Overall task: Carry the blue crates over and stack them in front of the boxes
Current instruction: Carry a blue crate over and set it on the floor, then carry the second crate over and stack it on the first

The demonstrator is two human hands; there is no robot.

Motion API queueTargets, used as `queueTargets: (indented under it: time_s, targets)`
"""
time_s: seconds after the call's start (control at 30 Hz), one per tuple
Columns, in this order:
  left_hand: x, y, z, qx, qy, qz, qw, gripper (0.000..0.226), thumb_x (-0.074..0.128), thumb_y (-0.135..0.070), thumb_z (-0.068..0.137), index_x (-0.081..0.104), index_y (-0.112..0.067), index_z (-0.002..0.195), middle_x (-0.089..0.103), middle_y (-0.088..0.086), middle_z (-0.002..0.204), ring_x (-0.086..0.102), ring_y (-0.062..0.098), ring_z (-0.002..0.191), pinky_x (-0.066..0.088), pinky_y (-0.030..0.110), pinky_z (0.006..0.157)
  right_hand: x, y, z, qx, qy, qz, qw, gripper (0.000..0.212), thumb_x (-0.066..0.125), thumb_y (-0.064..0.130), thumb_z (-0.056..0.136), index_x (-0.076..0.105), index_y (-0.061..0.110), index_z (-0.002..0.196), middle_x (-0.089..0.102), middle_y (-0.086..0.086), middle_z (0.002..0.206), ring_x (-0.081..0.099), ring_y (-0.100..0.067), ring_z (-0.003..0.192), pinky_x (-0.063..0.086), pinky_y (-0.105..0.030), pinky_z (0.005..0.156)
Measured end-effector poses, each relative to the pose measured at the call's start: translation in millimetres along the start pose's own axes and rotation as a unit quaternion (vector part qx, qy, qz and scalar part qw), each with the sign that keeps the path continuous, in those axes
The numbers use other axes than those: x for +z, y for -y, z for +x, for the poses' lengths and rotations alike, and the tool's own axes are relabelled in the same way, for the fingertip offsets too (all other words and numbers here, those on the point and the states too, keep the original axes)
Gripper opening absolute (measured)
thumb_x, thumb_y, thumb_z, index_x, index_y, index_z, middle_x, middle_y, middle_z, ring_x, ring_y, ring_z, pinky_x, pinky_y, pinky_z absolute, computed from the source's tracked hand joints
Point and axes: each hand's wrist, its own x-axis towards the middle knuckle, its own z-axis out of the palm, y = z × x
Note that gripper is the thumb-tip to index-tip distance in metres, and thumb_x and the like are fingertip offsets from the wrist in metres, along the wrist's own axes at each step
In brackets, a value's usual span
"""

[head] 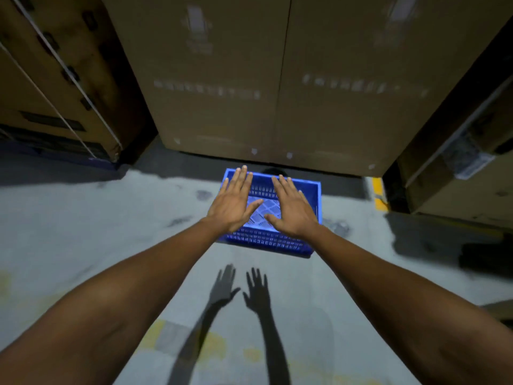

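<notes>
Over the grey concrete floor [111,207], the left hand [233,204] and right hand [294,209] spread flat, holding nothing, above the blue slotted plastic crate [266,240]. It sits on the floor just before two tall brown cardboard boxes [222,79]; a strapped carton [41,79] stands left.

Blue slotted crate [277,241], floor, before boxes [277,79]

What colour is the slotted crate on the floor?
The slotted plastic crate is blue; head view.
</notes>
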Motion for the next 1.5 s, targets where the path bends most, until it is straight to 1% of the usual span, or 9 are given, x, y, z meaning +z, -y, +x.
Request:
queueTargets:
  time_s: [0.13,0.27,0.43,0.53,0.67,0.97,1.1,1.2,1.5]
  targets:
    - [-157.8,-25.3,-28.2,-0.024,-0.05,-0.023,0.998,0.082,0.018,-0.063,0.094,0.007,-0.009,0.155,-0.004,0.008,0.164,-0.007,0.019,0.151,0.006,0.044,0.122,-133.7,81.5,-23.1,-0.014,-0.035,0.015,0.999,0.094,0.052,0.057,0.086,0.004,0.019,0.157,0.006,-0.006,0.165,0.004,-0.025,0.152,0.022,-0.053,0.118]
    - [-297.8,-51.6,-71.5,-0.043,-0.113,-0.053,0.991,0.078,0.022,-0.061,0.097,0.009,-0.012,0.155,-0.003,0.007,0.164,-0.006,0.018,0.151,0.006,0.041,0.122,-253.1,159.6,-61.3,-0.023,-0.105,0.065,0.992,0.092,0.056,0.054,0.087,0.006,0.021,0.157,0.01,-0.004,0.164,0.01,-0.023,0.151,0.025,-0.049,0.118]
    - [-396.7,-88.8,-134.2,-0.052,-0.171,-0.075,0.981,0.074,0.025,-0.06,0.097,0.016,-0.014,0.155,0.002,0.007,0.164,-0.001,0.019,0.151,0.017,0.047,0.121,-341.3,221.7,-124.5,-0.053,-0.18,0.143,0.972,0.087,0.061,0.046,0.09,0.012,0.019,0.156,0.017,-0.002,0.163,0.019,-0.02,0.148,0.023,-0.038,0.119]
    - [-412.4,-119.2,-169.1,-0.047,-0.188,-0.07,0.979,0.074,0.026,-0.061,0.096,0.018,-0.015,0.154,0.003,0.007,0.164,0.0,0.018,0.151,0.02,0.049,0.119,-360.5,235.3,-153.2,-0.088,-0.187,0.151,0.967,0.085,0.06,0.046,0.091,0.013,0.018,0.156,0.018,-0.002,0.162,0.021,-0.019,0.147,0.022,-0.033,0.117]
    - [-410.4,-166.6,-210.5,-0.106,-0.211,-0.071,0.969,0.071,0.028,-0.059,0.096,0.017,-0.021,0.155,0.001,0.003,0.164,-0.002,0.014,0.151,0.019,0.046,0.12,-375.0,237.3,-182.9,-0.129,-0.172,0.166,0.962,0.086,0.059,0.05,0.09,0.012,0.021,0.156,0.019,0.0,0.162,0.023,-0.02,0.146,0.022,-0.031,0.113]
    - [-421.2,-251.7,-331.2,-0.246,-0.273,-0.026,0.93,0.068,0.024,-0.06,0.097,0.021,-0.022,0.154,0.007,0.003,0.164,0.004,0.018,0.151,0.017,0.04,0.12,-373.2,274.5,-270.3,-0.258,-0.08,0.214,0.939,0.08,0.06,0.048,0.091,0.018,0.023,0.154,0.025,0.002,0.159,0.027,-0.019,0.143,0.032,-0.041,0.114]
    - [-427.7,-273.9,-418.0,-0.334,-0.285,-0.001,0.898,0.067,0.024,-0.058,0.097,0.025,-0.02,0.152,0.013,0.006,0.163,0.01,0.022,0.15,0.019,0.043,0.119,-350.7,323.1,-327.3,-0.334,-0.028,0.227,0.915,0.077,0.06,0.04,0.092,0.021,0.016,0.154,0.027,-0.001,0.159,0.026,-0.019,0.144,0.024,-0.034,0.115]
    - [-426.0,-291.4,-498.3,-0.381,-0.291,0.017,0.877,0.066,0.025,-0.057,0.097,0.025,-0.02,0.151,0.014,0.005,0.163,0.01,0.021,0.151,0.021,0.046,0.12,-334.6,358.0,-380.8,-0.372,0.013,0.237,0.897,0.078,0.059,0.042,0.092,0.018,0.02,0.154,0.024,0.002,0.16,0.025,-0.017,0.143,0.023,-0.026,0.109]
    - [-401.9,-402.2,-760.6,-0.507,-0.331,0.04,0.795,0.065,0.029,-0.056,0.097,0.028,-0.018,0.15,0.015,0.006,0.162,0.01,0.021,0.15,0.021,0.045,0.119,-296.5,436.1,-600.2,-0.464,0.102,0.283,0.833,0.081,0.063,0.042,0.09,0.017,0.022,0.154,0.031,0.0,0.154,0.034,-0.019,0.138,0.037,-0.036,0.107]
